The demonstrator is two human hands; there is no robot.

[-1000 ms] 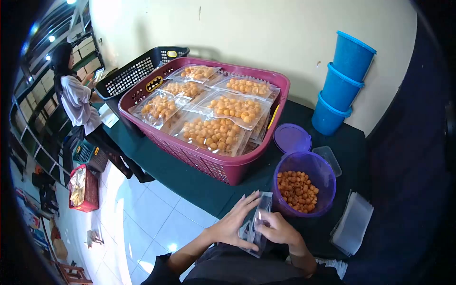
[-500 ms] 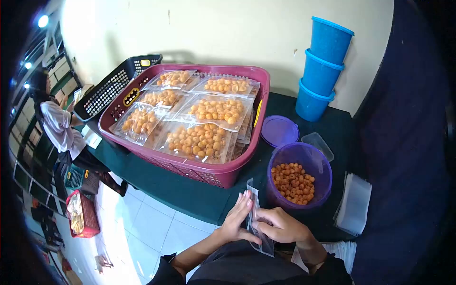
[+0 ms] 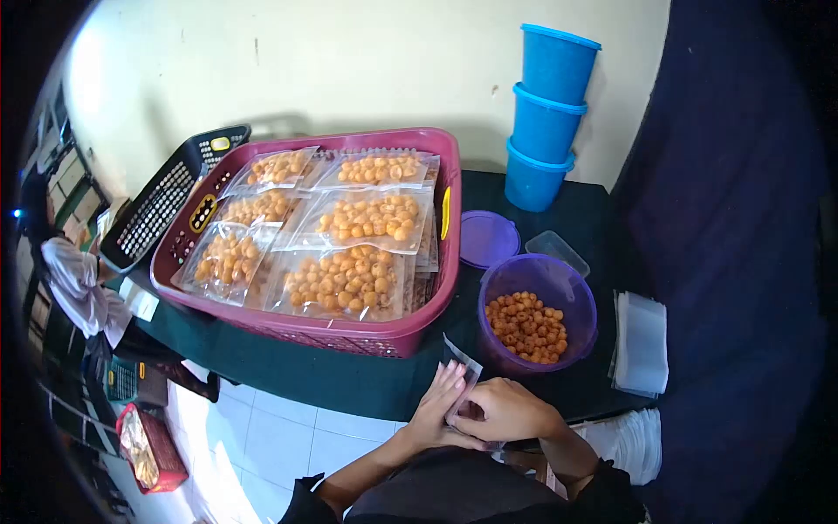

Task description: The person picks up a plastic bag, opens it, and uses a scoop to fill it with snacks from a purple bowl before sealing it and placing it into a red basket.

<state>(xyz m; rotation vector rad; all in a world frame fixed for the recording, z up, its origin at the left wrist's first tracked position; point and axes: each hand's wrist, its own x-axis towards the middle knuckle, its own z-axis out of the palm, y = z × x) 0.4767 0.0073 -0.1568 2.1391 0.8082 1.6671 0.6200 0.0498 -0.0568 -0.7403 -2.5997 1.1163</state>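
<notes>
Just before the near edge of the dark green table (image 3: 367, 384), the left hand (image 3: 436, 409) held 1 clear bag (image 3: 465, 360), its fingers straight and together along the film and its thumb spread low. The right hand (image 3: 511, 410) was curled narrow against the bag's other side; its fingertips were hidden, so whether they pinched the film or only pressed it could not be told. The bag's long axis ran slantwise, far end up and to the left, near end down towards the lap and right.

The purple bucket (image 3: 583, 332) stood just beyond the hands and to the right, nearer the right hand, its mouth showing round orange snacks (image 3: 526, 327). Right of it lay a stack of flat clear bags (image 3: 643, 345). Past the bucket were a purple lid (image 3: 489, 238) and a clear plastic piece (image 3: 559, 251).

Farther left, a maroon basket (image 3: 362, 334) bore filled bags (image 3: 339, 278). Behind rose 3 stacked blue tubs (image 3: 537, 179); at far left, beside a black basket (image 3: 157, 210), stood 1 co-worker (image 3: 78, 284).
</notes>
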